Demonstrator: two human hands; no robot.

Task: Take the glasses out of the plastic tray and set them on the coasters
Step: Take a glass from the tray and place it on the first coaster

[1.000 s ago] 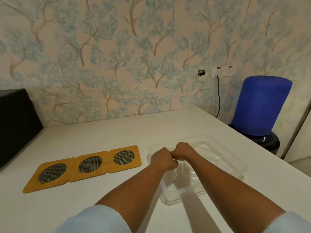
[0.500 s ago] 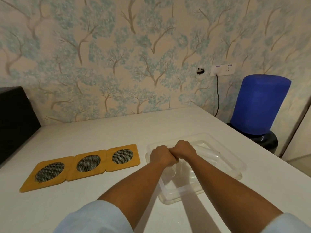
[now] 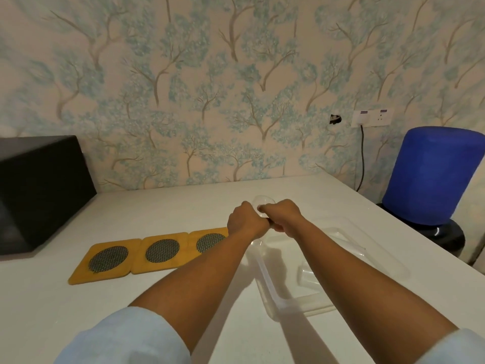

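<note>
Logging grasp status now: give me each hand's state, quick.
Left hand: closed around the clear glass, raised above the plastic tray.
Right hand: closed on the same glass.

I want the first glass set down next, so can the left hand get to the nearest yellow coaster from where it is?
Probably yes. The left hand hovers just beside the nearest yellow square coaster with the dark mesh disc, and nothing stands between them.
</note>
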